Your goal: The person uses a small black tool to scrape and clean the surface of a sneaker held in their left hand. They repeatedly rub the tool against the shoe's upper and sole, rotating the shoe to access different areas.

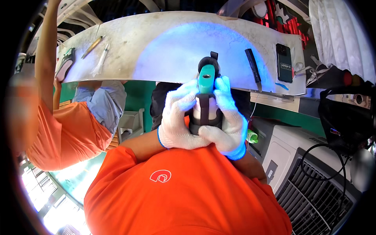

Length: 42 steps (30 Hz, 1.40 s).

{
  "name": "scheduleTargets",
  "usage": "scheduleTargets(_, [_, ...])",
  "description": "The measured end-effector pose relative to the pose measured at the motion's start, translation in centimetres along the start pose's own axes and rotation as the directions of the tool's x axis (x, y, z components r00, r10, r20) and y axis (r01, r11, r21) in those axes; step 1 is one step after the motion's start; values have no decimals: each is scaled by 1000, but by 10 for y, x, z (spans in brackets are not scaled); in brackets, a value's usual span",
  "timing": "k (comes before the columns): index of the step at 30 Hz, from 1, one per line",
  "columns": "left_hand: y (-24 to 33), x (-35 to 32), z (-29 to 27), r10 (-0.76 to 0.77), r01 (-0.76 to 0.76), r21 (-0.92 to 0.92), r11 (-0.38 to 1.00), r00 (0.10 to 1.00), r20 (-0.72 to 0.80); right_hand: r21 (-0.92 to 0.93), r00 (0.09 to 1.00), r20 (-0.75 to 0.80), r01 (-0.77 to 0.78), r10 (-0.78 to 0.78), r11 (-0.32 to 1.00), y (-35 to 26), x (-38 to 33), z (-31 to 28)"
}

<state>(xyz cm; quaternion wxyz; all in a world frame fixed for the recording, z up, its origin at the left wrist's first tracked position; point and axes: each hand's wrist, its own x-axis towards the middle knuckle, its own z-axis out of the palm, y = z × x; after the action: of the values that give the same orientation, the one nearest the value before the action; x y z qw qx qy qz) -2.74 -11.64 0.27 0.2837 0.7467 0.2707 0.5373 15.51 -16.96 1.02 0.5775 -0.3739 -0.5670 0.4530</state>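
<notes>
In front of my chest I hold a shoe [204,105] in black, white and teal, its black toe toward me and a black loop standing up at its far end. My left hand [177,113], in a white knitted glove, wraps its left side. The gloved right hand [230,117] grips the right side, with its thumb lying across near the toe. Blue light falls on the right glove and on the table [129,43] beyond. The shoe's underside is hidden.
On the table lie a black slim tool [253,65], a black phone [284,62], a wooden-handled tool [93,47] and a white syringe-like tube [101,59]. At left, a person in orange [74,129] is beside another shoe [65,65]. A grey slatted machine [309,176] stands at right.
</notes>
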Motion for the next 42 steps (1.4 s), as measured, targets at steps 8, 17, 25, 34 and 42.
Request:
scheduleTargets(8, [-10, 6, -49, -240, 255, -232, 939, 966, 92, 174, 986, -113, -102, 123, 979, -13, 39, -5])
scheduleTargets(17, [10, 25, -100, -399, 342, 242, 908, 882, 252, -942, 949, -311, -300, -52, 149, 118, 80, -137])
scheduleTargets(25, [14, 40, -101, -569, 445, 412, 795, 781, 256, 138, 878, -263, -375, 399, 917, 69, 111, -83])
scheduleTargets(34, [14, 60, -90, -595, 408, 536, 739, 768, 236, 885, 901, -96, -117, 422, 451, 42, 180, 47])
scheduleTargets(42, [2, 59, -92, -592, 409, 568, 714, 786, 178, 763, 950, -148, -66, 274, 643, 64, 168, 29])
